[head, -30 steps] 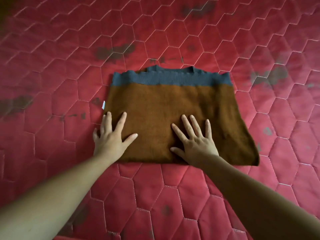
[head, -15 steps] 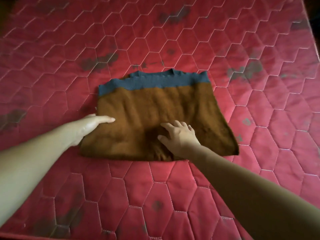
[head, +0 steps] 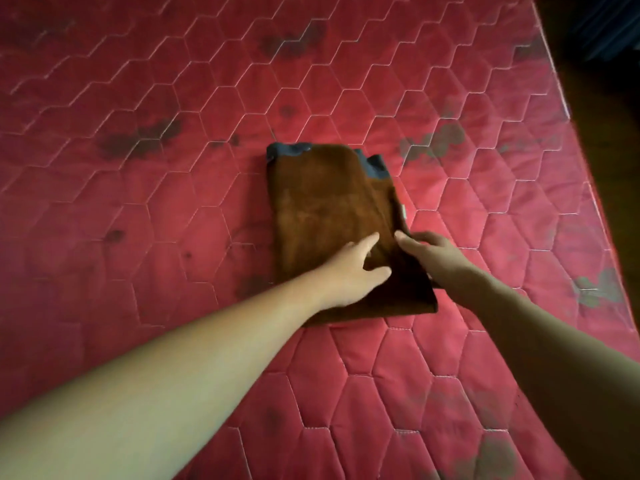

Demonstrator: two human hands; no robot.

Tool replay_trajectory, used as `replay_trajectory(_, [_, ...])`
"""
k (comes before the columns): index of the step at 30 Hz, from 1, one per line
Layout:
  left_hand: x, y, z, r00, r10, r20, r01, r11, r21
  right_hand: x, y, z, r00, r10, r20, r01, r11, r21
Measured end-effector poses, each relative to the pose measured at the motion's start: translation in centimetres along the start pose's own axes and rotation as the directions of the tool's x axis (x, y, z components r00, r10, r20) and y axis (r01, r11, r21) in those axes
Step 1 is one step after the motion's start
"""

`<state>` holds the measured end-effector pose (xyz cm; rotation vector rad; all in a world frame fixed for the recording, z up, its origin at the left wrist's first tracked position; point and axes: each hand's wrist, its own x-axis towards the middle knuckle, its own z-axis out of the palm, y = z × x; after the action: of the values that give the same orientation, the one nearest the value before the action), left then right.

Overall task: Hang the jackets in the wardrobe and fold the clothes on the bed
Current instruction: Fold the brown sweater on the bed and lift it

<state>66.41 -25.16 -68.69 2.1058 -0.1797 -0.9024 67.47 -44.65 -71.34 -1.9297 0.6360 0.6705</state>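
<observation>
A brown knitted garment [head: 325, 202] with a blue-grey band at its far end lies folded into a narrow upright rectangle on the red quilted mattress [head: 173, 202]. My left hand [head: 353, 271] rests flat on its near part, fingers straight and spread. At the garment's right edge lies my right hand [head: 429, 251], fingers fairly straight and touching the fold; its fingertips are partly hidden by the cloth edge. A small white label shows on the right edge.
The mattress has dark stains scattered over it. Its right edge [head: 568, 109] runs diagonally at the upper right, with dark floor [head: 609, 133] beyond. No other clothes are in view.
The left half of the garment has been folded over to the right, so it is now half as wide. My left hand moved right onto it; my right hand shifted to the right edge.
</observation>
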Motion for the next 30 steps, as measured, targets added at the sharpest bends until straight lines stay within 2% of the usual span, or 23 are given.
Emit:
replay_trajectory(2, [-0.4,-3.3,0.9,0.998,0.066,-0.013,-0.063,0.981,0.185,0.1,1.5,0.5,0.997,-0.038,-0.072,0.024,0.982,-0.188])
replay_trajectory(4, [-1.5,-5.6,1.0,0.986,0.16,-0.052,-0.125,0.901,0.415,0.2,1.7,1.7,0.982,-0.167,-0.086,0.132,0.94,-0.314])
replay_trajectory(6, [-1.5,-6.9,0.5,0.967,0.212,-0.143,-0.105,0.837,0.537,0.5,1.0,2.9,0.95,-0.298,-0.088,0.246,0.894,-0.374])
replay_trajectory(8, [-0.6,-8.2,-0.3,0.966,0.143,-0.214,0.015,0.8,0.599,1.2,0.6,3.8,0.923,-0.375,-0.089,0.291,0.83,-0.476])
replay_trajectory(10, [0.3,-9.4,-0.5,0.981,0.033,-0.191,0.092,0.789,0.607,1.7,0.8,4.7,0.922,-0.385,-0.027,0.271,0.696,-0.665])
replay_trajectory(13, [0.9,-10.4,-0.6,0.993,-0.044,-0.112,0.101,0.812,0.575,2.2,1.0,5.9,0.955,-0.297,0.016,0.169,0.498,-0.85])
replay_trajectory(15, [0.7,-10.3,-0.3,0.988,-0.038,-0.151,0.118,0.814,0.569,2.2,0.5,6.2,0.961,-0.276,-0.034,0.081,0.396,-0.915])
replay_trajectory(16, [0.5,-10.1,0.0,0.981,-0.012,-0.194,0.122,0.814,0.568,2.0,0.0,6.2,0.945,-0.319,-0.067,0.063,0.38,-0.923])
replay_trajectory(18, [0.2,-9.8,0.8,0.947,0.039,-0.318,0.155,0.812,0.562,1.9,-0.9,6.4,0.852,-0.514,-0.096,0.137,0.397,-0.908])
replay_trajectory(20, [0.1,-10.0,1.8,0.913,0.078,-0.401,0.179,0.806,0.564,2.5,-1.4,7.5,0.74,-0.672,0.002,0.317,0.346,-0.883])
replay_trajectory(21, [0.3,-10.4,2.2,0.905,0.097,-0.414,0.177,0.8,0.574,3.1,-1.6,8.1,0.727,-0.684,0.063,0.382,0.327,-0.864])
replay_trajectory(24, [1.0,-12.0,3.0,0.883,0.155,-0.444,0.152,0.799,0.582,6.0,-1.0,9.0,0.828,-0.55,0.107,0.404,0.455,-0.793])
replay_trajectory(25, [1.2,-12.4,3.2,0.878,0.17,-0.448,0.141,0.801,0.581,6.8,-0.6,9.0,0.833,-0.547,0.085,0.394,0.478,-0.785])
replay_trajectory(28, [1.8,-13.0,3.1,0.874,0.188,-0.449,0.123,0.807,0.578,7.9,-0.4,9.0,0.82,-0.566,0.081,0.39,0.449,-0.804])
replay_trajectory(30, [1.7,-12.8,3.0,0.886,0.174,-0.43,0.12,0.81,0.575,7.6,-1.1,8.7,0.843,-0.531,0.078,0.377,0.482,-0.791])
